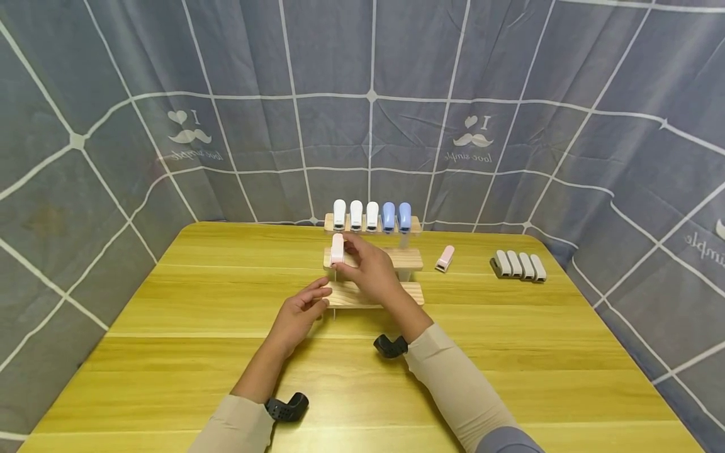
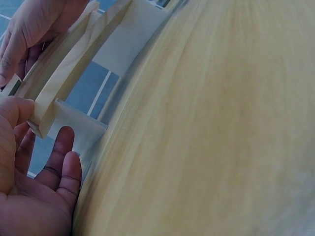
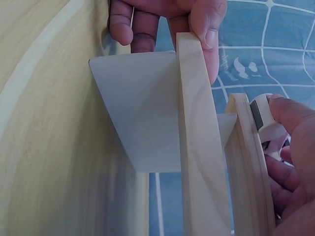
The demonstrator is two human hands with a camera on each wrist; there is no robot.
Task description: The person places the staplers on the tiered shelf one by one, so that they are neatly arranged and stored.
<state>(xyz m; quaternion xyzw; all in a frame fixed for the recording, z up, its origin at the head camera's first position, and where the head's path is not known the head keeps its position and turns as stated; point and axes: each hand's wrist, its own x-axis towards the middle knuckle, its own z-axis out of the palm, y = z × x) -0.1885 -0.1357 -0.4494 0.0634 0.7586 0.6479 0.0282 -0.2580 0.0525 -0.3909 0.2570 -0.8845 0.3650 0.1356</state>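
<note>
pink stapler (image 1: pixel 337 248) is standing upright at the left end of the middle shelf (image 1: pixel 408 258); the person is apparently placing it there. nearest, the left hand (image 1: pixel 297 314) is lying relaxed, fingers curled round nothing, its thumb touching the end of the lowest shelf (image 1: pixel 354 297). beyond, the right hand (image 1: pixel 370 270) is pinching the stapler between thumb and fingers (whether its base is bearing fully on the wood, i cannot tell). next, the work is probably calling for squaring it and letting go gently. farther right, a second pink stapler (image 1: pixel 445 258) is lying on the table (image 1: pixel 481 352); farthest, white staplers (image 1: pixel 355 214) and blue staplers (image 1: pixel 387 216) are lining the top shelf (image 1: pixel 416 224).
</note>
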